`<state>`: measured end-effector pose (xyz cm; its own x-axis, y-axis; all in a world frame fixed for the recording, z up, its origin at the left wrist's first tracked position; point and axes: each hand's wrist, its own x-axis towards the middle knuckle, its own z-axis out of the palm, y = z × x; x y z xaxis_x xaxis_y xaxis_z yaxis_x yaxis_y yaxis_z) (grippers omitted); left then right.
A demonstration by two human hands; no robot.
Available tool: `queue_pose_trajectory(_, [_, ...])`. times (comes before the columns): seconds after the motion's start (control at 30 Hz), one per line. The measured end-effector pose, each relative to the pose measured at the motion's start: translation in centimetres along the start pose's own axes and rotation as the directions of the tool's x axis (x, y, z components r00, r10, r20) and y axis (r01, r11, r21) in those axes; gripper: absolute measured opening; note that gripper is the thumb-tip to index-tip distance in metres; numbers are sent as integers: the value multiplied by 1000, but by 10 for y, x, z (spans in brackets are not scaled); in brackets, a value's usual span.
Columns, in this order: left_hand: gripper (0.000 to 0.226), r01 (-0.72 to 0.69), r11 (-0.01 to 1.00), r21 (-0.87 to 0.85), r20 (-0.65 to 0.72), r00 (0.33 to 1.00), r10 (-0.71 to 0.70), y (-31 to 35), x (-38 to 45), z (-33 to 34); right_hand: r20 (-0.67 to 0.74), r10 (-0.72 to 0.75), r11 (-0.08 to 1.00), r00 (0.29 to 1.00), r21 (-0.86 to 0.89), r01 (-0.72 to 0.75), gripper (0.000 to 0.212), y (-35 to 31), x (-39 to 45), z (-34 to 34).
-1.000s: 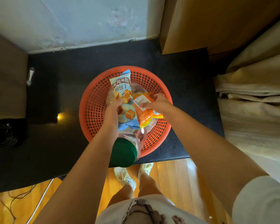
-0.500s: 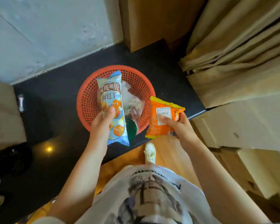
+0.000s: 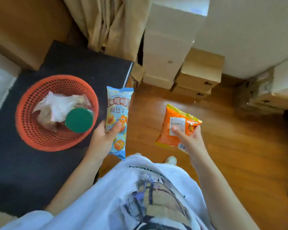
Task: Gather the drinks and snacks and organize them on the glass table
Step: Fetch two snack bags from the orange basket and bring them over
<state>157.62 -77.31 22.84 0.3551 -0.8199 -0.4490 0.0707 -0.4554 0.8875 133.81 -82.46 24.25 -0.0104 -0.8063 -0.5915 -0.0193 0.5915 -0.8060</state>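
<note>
A snack in each hand, carried clear of the basket

The left hand has its fingers curled round the lower half of the blue pack, thumb across the front; the right hand pinches the orange pack near its middle, thumb on the white label; both packs hang over the floor, off the right edge of the dark desk; the grips look light, so I judge either slick pack could slip and drop in carrying; a tighter squeeze may crush what is inside. The red basket sits near the desk's right edge and holds a bottle with a green cap, leaning on the rim, and a crumpled clear bag; the bottle could tip out if the basket is bumped. No glass table is in view.
</note>
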Motion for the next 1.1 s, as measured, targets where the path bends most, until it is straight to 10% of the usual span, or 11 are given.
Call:
queue_pose_trajectory(0.17, [11,-52,984,169,361,932,-13,7,-17,84,-284,29,988,958,155,15,44,43,-58,-74])
queue_pose_trajectory(0.43, [26,-216,930,298,774,624,-103,-20,-132,235,-637,164,902,753,406,147,55,132,-187,-203])
queue_pose_trajectory(1.1, [20,-531,779,333,934,70,-351,-171,-475,469,-804,543,555,241,559,616,43,362,-447,-400])
